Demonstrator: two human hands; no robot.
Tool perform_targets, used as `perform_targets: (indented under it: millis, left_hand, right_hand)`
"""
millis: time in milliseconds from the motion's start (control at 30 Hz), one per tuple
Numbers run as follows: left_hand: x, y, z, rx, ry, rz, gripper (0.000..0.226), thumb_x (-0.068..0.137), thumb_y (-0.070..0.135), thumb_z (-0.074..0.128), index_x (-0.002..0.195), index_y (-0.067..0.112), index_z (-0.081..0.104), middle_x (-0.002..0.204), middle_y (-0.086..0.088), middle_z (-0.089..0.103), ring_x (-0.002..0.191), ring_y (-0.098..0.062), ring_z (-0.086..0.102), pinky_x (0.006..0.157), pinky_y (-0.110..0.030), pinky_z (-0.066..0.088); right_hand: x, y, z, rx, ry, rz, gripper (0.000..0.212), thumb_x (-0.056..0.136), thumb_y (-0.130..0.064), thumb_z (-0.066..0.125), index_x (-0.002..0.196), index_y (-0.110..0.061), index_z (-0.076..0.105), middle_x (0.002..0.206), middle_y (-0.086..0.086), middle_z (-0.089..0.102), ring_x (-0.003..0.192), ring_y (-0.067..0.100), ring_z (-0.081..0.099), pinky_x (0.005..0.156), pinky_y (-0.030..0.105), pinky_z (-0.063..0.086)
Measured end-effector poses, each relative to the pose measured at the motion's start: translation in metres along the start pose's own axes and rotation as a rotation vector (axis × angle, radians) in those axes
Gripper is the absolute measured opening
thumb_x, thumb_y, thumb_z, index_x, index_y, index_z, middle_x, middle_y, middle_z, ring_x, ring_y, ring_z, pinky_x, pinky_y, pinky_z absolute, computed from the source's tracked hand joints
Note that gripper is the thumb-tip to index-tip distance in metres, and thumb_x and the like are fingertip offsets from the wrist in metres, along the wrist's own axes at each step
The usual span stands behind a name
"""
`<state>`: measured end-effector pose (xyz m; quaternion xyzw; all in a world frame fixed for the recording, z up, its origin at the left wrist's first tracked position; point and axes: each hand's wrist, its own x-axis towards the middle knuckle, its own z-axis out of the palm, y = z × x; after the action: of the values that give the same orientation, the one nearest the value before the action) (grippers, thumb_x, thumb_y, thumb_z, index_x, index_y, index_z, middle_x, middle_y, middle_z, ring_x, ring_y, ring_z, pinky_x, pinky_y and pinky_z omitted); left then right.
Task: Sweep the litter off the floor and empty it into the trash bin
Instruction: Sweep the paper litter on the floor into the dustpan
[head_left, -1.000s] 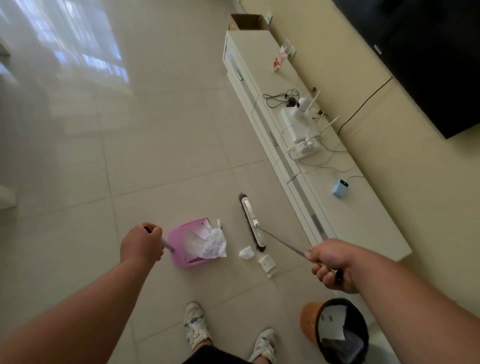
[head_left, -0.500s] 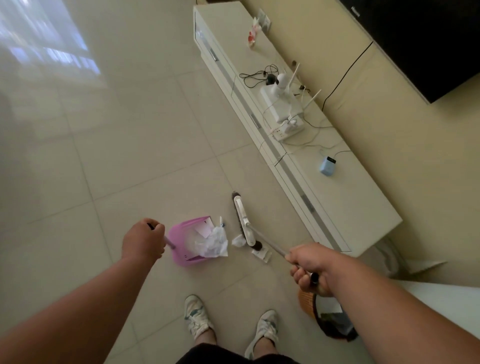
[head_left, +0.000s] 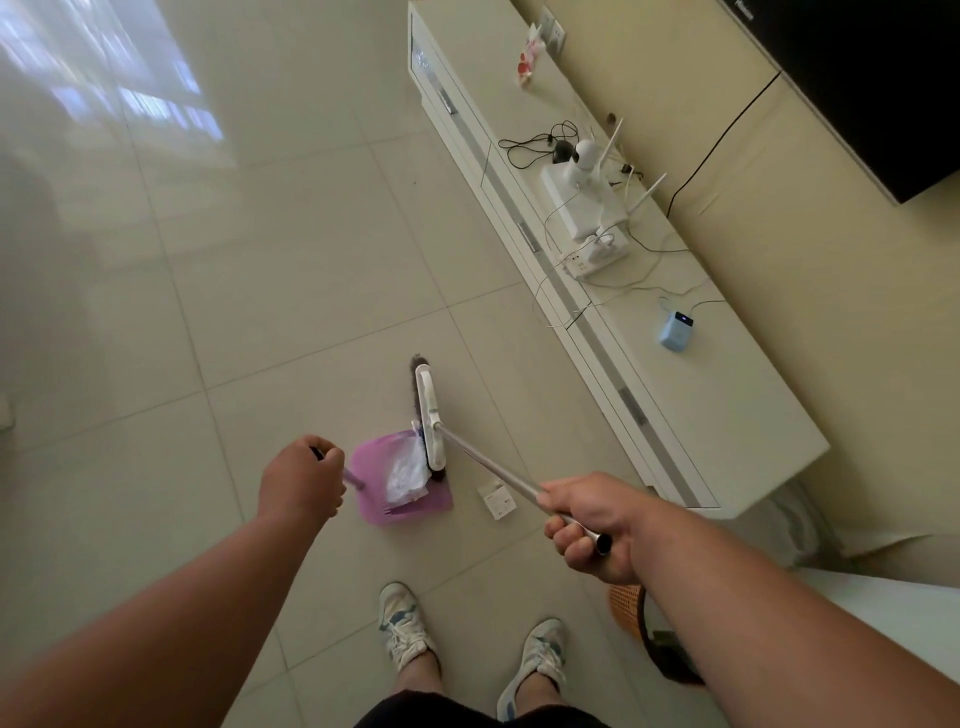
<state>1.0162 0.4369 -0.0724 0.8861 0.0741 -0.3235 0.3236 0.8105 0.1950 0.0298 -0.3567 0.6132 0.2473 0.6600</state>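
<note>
My left hand (head_left: 301, 480) grips the handle of a pink dustpan (head_left: 415, 506) resting on the tiled floor. Crumpled white plastic and paper litter (head_left: 406, 474) lies inside the pan. My right hand (head_left: 587, 525) holds the metal shaft of a broom, whose white head (head_left: 430, 415) with dark bristles presses against the pan's open side. A small white flat packet (head_left: 497, 500) lies on the floor to the right of the pan, under the shaft. The orange trash bin (head_left: 626, 608) with a dark liner stands at lower right, mostly hidden by my right forearm.
A long low white TV cabinet (head_left: 727, 415) runs along the right wall, carrying a router, cables, a power strip and a small blue device (head_left: 676, 330). A dark TV hangs above. My two sneakers (head_left: 402, 631) stand just behind the pan.
The broom head swept left to the dustpan's mouth and the small crumpled paper went in. The white packet stayed on the floor.
</note>
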Motion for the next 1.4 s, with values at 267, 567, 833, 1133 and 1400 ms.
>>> perform_targets:
  millis: [267,567,833,1133,1400]
  left_hand:
    - [0.004,-0.005,-0.002,0.018,-0.008,-0.005,0.017,0.099,0.016,0.055,0.093,0.018,0.071,0.067,-0.013,0.079,0.063,-0.037,0.081,0.070,-0.052,0.071]
    - [0.004,-0.006,-0.002,0.017,-0.023,0.016,0.017,0.099,0.016,0.055,0.093,0.018,0.071,0.067,-0.012,0.080,0.064,-0.035,0.081,0.070,-0.052,0.071]
    - [-0.004,-0.011,0.000,0.049,-0.058,0.054,0.017,0.100,0.015,0.056,0.092,0.018,0.071,0.070,-0.013,0.079,0.060,-0.032,0.077,0.059,-0.043,0.067]
    - [-0.003,-0.003,0.013,0.075,-0.078,0.088,0.019,0.098,0.015,0.055,0.090,0.018,0.071,0.064,-0.007,0.078,0.056,-0.029,0.077,0.061,-0.043,0.069]
    - [0.000,0.001,0.020,0.073,-0.073,0.095,0.017,0.098,0.017,0.055,0.090,0.018,0.071,0.070,-0.011,0.079,0.059,-0.033,0.078,0.064,-0.045,0.069]
  right_hand:
    - [-0.018,-0.005,-0.016,-0.139,0.097,-0.092,0.039,0.105,-0.014,0.049,0.142,-0.023,0.052,0.071,0.005,0.048,0.048,0.006,0.036,0.036,0.014,0.030]
    - [-0.025,-0.003,-0.050,-0.212,0.253,-0.115,0.036,0.104,-0.014,0.047,0.138,-0.025,0.053,0.069,0.005,0.050,0.046,0.007,0.038,0.036,0.017,0.034]
    - [-0.005,0.010,-0.065,-0.237,0.298,0.054,0.019,0.104,-0.016,0.047,0.113,-0.011,0.062,0.064,0.005,0.052,0.042,0.008,0.041,0.034,0.017,0.035]
    - [0.019,0.031,-0.036,-0.137,0.199,0.189,0.014,0.104,-0.018,0.046,0.095,-0.011,0.055,0.056,0.001,0.045,0.038,0.007,0.035,0.031,0.015,0.031]
    - [0.021,0.018,0.001,-0.104,0.090,0.167,0.015,0.103,-0.018,0.045,0.095,-0.012,0.055,0.058,0.000,0.043,0.041,0.006,0.034,0.033,0.013,0.030]
